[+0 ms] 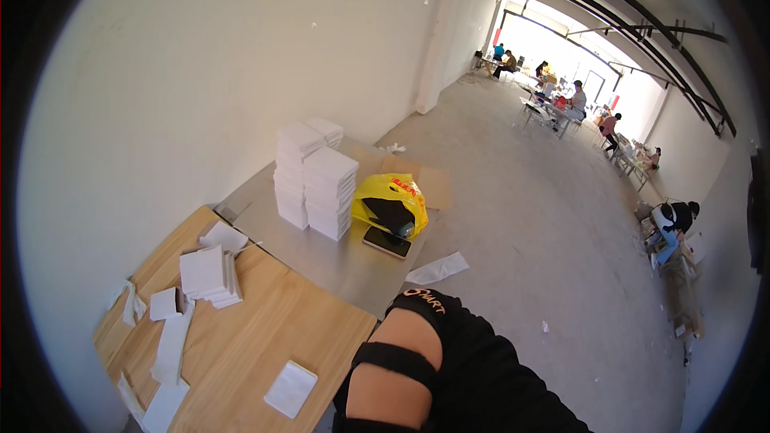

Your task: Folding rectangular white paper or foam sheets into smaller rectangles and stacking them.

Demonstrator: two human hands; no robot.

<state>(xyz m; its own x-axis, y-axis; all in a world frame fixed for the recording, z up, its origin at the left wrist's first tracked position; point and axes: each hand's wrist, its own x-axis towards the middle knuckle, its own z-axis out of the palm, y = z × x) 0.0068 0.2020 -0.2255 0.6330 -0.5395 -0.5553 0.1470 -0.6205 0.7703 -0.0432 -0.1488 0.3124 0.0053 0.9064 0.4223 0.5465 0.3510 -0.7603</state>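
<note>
Neither of my hands is in view. Black clothing (pixel 481 361) with a cut-out, bare skin (pixel 405 333) and a black strap fills the lower middle; it is mine. Beside it on the wooden tabletop (pixel 249 337) lies a single flat white box (pixel 291 389). Farther left sits a small pile of white boxes (pixel 210 274), with a loose white piece (pixel 223 236) behind it. A small white box (pixel 167 303), dark at one end, rests by a long white strip (pixel 173 341). More white strips (pixel 166 406) lie at the near left edge.
A metal table (pixel 321 269) adjoins, holding tall stacks of white boxes (pixel 329 188), a yellow plastic bag (pixel 393 202) with something dark inside, and a phone (pixel 387 243). White sheeting (pixel 437 269) lies on the floor. A person (pixel 674 220) bends at the right; several others work at far tables.
</note>
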